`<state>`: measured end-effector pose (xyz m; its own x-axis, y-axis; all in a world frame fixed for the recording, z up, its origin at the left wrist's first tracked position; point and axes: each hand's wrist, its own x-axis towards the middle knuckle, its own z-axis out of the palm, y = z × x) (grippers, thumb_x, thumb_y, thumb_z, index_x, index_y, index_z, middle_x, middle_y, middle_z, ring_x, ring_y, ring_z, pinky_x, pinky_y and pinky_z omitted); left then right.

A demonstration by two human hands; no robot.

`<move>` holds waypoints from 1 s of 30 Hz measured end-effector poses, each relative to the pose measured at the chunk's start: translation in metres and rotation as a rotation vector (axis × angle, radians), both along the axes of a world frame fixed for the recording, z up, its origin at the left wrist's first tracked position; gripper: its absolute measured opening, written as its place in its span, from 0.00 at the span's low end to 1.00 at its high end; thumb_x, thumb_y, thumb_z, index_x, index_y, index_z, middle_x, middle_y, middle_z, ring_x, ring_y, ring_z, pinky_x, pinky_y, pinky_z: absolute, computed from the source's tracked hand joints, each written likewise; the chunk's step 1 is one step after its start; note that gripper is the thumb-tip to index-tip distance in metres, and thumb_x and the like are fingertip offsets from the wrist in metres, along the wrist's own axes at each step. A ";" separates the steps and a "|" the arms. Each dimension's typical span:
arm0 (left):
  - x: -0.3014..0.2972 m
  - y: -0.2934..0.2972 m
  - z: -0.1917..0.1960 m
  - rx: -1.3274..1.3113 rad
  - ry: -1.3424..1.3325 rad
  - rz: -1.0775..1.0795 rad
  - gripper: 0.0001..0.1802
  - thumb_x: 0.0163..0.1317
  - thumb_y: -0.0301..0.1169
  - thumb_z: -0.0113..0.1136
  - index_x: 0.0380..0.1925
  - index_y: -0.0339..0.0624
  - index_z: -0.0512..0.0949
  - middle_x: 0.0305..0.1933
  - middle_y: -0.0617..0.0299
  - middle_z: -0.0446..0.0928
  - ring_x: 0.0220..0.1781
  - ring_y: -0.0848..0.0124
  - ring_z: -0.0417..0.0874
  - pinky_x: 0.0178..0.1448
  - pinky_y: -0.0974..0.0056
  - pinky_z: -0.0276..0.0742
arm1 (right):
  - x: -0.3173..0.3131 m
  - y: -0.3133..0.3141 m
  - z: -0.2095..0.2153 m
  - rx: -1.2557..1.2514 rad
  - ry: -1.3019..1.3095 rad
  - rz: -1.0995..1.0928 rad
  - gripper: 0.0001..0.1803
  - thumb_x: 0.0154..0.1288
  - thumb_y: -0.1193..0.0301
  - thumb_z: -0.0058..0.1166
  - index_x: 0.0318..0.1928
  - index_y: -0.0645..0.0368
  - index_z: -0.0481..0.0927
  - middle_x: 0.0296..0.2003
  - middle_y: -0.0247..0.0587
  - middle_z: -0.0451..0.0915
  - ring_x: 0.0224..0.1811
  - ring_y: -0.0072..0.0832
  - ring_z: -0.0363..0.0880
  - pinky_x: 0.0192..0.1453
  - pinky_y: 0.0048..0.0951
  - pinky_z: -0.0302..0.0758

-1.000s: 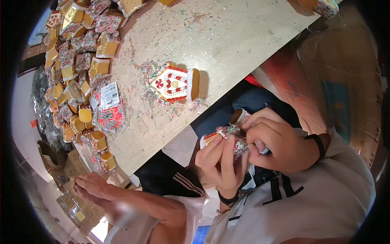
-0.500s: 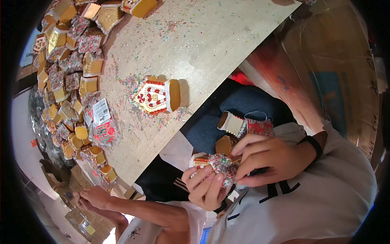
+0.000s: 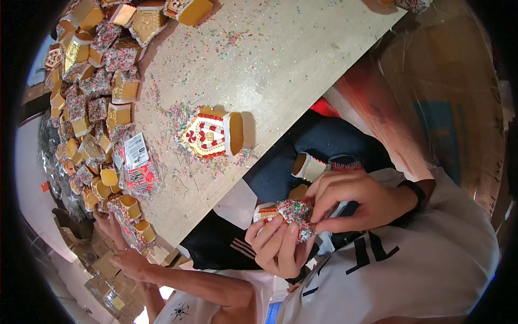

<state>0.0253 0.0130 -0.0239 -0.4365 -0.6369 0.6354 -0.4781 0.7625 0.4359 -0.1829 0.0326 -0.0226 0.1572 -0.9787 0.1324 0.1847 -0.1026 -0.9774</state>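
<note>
My left hand (image 3: 276, 249) is wrapped round a small gingerbread house ornament (image 3: 294, 211) with a sprinkle-covered roof and red-and-white trim, held above my lap. My right hand (image 3: 361, 201) has its fingertips pinched together at the ornament's right edge. Whatever is between them is too small to make out. Just beyond the right hand, another house ornament (image 3: 308, 166) with a brown base lies on my lap, partly beside a red patterned tag (image 3: 345, 162). A brown piece (image 3: 298, 192) shows behind my fingers, mostly hidden.
A decorated house ornament (image 3: 210, 134) lies on the sprinkle-strewn table (image 3: 280, 70). Stacked ornaments (image 3: 97, 81) fill the table's left side, with bagged tags (image 3: 139, 164) beside them. A co-worker's hand (image 3: 132, 264) is at the lower left. A cardboard box (image 3: 448, 81) stands at right.
My right hand has shifted slightly and now covers more of the red tag. The ornament in my left hand has tilted a little. One co-worker's hand has reached up to the pile.
</note>
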 end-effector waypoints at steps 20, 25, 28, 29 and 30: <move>0.028 -0.031 0.033 1.120 -0.660 -0.021 0.45 0.40 0.44 0.79 0.56 0.33 0.72 0.46 0.45 0.76 0.48 0.54 0.80 0.51 0.58 0.74 | -0.047 0.007 -0.065 0.201 0.795 0.067 0.06 0.64 0.71 0.53 0.37 0.60 0.75 0.36 0.45 0.75 0.41 0.41 0.74 0.49 0.39 0.70; 0.009 -0.032 0.035 0.757 -0.177 0.013 0.59 0.37 0.66 0.68 0.60 0.29 0.69 0.52 0.46 0.76 0.55 0.52 0.77 0.61 0.53 0.69 | -0.039 -0.006 -0.018 0.048 0.337 0.002 0.05 0.65 0.72 0.53 0.34 0.60 0.73 0.33 0.44 0.73 0.40 0.40 0.73 0.45 0.38 0.70; -0.011 -0.027 0.040 0.699 -0.120 -0.269 0.44 0.41 0.49 0.74 0.56 0.33 0.73 0.54 0.46 0.76 0.58 0.49 0.76 0.60 0.52 0.70 | -0.031 -0.012 0.021 -0.169 0.169 0.388 0.05 0.64 0.72 0.56 0.35 0.58 0.75 0.32 0.40 0.71 0.39 0.37 0.72 0.42 0.34 0.69; -0.011 -0.026 0.034 0.731 -0.081 -0.434 0.35 0.45 0.38 0.74 0.53 0.33 0.75 0.53 0.46 0.76 0.57 0.50 0.76 0.60 0.52 0.71 | -0.027 -0.016 0.031 -0.299 0.265 0.300 0.05 0.62 0.72 0.57 0.35 0.57 0.76 0.32 0.39 0.71 0.39 0.36 0.71 0.41 0.34 0.68; -0.014 -0.022 0.036 0.793 -0.010 -0.483 0.23 0.49 0.29 0.70 0.47 0.36 0.79 0.49 0.47 0.79 0.53 0.50 0.80 0.58 0.53 0.73 | -0.021 -0.022 0.041 -0.430 0.358 0.211 0.05 0.60 0.72 0.58 0.36 0.56 0.76 0.32 0.37 0.71 0.39 0.35 0.71 0.41 0.33 0.68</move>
